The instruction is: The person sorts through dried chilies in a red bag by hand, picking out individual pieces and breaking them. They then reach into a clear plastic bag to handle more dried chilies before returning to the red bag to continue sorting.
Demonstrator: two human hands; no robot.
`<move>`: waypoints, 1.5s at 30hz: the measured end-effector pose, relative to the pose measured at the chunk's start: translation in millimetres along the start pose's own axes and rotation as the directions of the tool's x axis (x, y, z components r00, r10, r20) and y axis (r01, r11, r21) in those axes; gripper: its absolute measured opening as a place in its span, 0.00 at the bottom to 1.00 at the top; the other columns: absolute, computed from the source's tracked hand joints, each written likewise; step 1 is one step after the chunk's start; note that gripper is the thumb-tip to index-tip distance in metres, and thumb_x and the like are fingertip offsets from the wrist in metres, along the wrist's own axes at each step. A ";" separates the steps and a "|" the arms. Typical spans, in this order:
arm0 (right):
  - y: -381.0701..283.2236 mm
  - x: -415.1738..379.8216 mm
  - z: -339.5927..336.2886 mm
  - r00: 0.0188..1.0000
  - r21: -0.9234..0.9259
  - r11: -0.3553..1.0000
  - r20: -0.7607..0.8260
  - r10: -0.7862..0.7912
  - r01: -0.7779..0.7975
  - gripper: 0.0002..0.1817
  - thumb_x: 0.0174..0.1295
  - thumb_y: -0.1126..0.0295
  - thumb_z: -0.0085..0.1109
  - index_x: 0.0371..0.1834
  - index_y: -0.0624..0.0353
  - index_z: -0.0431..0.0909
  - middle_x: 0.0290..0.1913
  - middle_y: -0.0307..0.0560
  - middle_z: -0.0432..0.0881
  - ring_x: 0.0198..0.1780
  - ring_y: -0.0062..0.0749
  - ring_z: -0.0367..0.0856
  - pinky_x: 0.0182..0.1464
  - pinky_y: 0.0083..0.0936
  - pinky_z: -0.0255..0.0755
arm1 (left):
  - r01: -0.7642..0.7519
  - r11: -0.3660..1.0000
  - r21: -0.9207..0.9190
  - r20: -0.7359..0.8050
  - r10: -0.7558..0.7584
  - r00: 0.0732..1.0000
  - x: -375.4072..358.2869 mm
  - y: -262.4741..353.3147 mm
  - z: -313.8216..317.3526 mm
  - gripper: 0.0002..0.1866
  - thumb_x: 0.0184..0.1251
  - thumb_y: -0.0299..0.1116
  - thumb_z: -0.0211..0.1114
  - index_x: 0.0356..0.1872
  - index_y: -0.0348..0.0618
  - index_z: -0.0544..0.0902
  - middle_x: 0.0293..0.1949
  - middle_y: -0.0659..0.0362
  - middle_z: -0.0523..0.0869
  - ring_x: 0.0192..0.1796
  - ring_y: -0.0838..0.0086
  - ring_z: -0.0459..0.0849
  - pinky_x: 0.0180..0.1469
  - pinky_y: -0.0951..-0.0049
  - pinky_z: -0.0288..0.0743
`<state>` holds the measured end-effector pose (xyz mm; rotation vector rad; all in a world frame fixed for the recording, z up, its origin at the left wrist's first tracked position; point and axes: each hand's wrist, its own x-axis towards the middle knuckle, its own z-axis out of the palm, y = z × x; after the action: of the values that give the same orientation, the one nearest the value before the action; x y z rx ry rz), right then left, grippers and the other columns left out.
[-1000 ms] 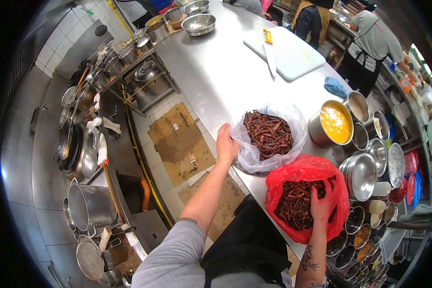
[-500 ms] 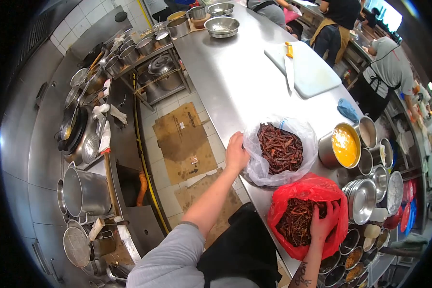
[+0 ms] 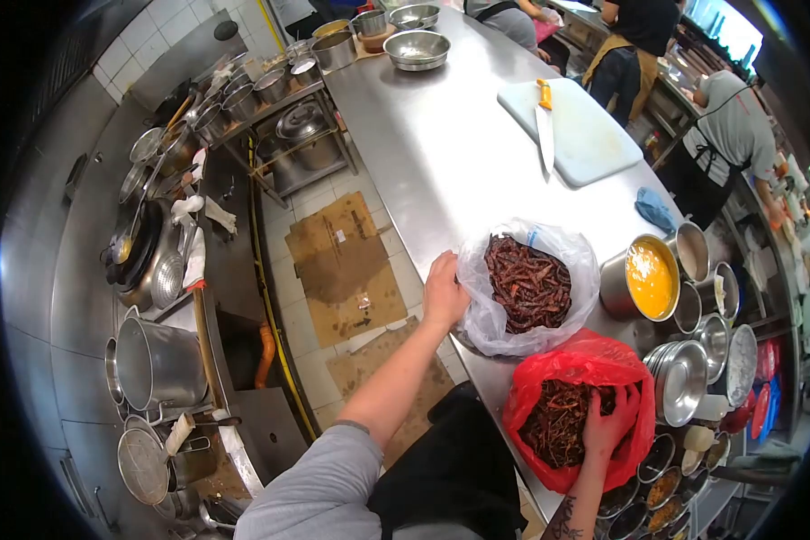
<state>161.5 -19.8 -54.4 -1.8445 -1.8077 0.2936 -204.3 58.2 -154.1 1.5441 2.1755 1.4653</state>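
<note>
A clear plastic bag (image 3: 574, 338) full of dark red dried chillies (image 3: 529, 286) sits on the steel worktop. At its left side my left hand (image 3: 445, 292) has curled fingers against the plastic, by the table edge. Nearer to me is a red plastic bag (image 3: 524, 382), its mouth open, holding brown, twig-like dried pieces (image 3: 556, 427). My right hand (image 3: 608, 423) reaches into this red bag along its right side. Its thumb and fingers are spread, with the tips partly hidden among the contents and the plastic.
A pot of yellow-orange liquid (image 3: 650, 279) stands right of the bags, beside stacked steel bowls (image 3: 679, 382) and several small pots. A knife (image 3: 545, 135) lies on the white cutting board (image 3: 594, 144). Other people work at the back right. Cookware (image 3: 166, 360) lines the left.
Both hands stay nearly where they were. My right hand has shifted slightly within the red bag, and the whole view has moved a little.
</note>
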 end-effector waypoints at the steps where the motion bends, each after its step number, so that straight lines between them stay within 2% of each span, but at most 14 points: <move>1: -0.7 0.1 0.0 1.000 0.012 1.000 0.003 0.008 -0.008 0.25 0.57 0.67 0.71 0.57 0.61 0.78 0.63 0.57 0.72 0.67 0.55 0.68 0.70 0.45 0.61 | -0.003 1.000 0.003 -0.004 0.003 1.000 -0.4 -0.8 0.4 0.19 0.59 0.34 0.67 0.50 0.36 0.81 0.56 0.43 0.81 0.63 0.48 0.76 0.65 0.56 0.71; 7: -2.1 -2.6 0.2 0.999 -0.024 0.999 -0.019 0.029 -0.030 0.26 0.56 0.65 0.71 0.57 0.62 0.78 0.63 0.57 0.72 0.67 0.56 0.68 0.69 0.45 0.61 | -0.018 1.000 -0.003 -0.014 0.018 1.000 1.5 5.7 -2.8 0.18 0.59 0.34 0.67 0.49 0.37 0.81 0.55 0.44 0.81 0.63 0.48 0.76 0.65 0.56 0.71; 25: -1.7 0.2 0.1 1.000 0.020 1.000 -0.011 0.012 -0.012 0.25 0.55 0.68 0.71 0.57 0.61 0.78 0.61 0.56 0.73 0.65 0.55 0.71 0.67 0.44 0.65 | -0.021 1.000 0.016 -0.017 0.021 1.000 1.1 4.9 -1.8 0.18 0.59 0.33 0.67 0.49 0.38 0.81 0.55 0.46 0.81 0.63 0.48 0.76 0.64 0.56 0.71; 45: 1.8 0.4 2.3 1.000 0.032 0.999 -0.011 0.004 -0.004 0.26 0.56 0.66 0.70 0.58 0.62 0.77 0.62 0.57 0.72 0.66 0.55 0.68 0.69 0.45 0.62 | 0.005 1.000 0.012 -0.011 -0.005 1.000 2.2 10.4 -5.2 0.17 0.60 0.33 0.66 0.49 0.38 0.81 0.54 0.45 0.81 0.64 0.48 0.75 0.64 0.56 0.71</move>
<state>161.9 -18.8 -57.1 -1.8245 -1.7818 0.3124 -201.2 56.8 -142.7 1.5365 2.1967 1.4651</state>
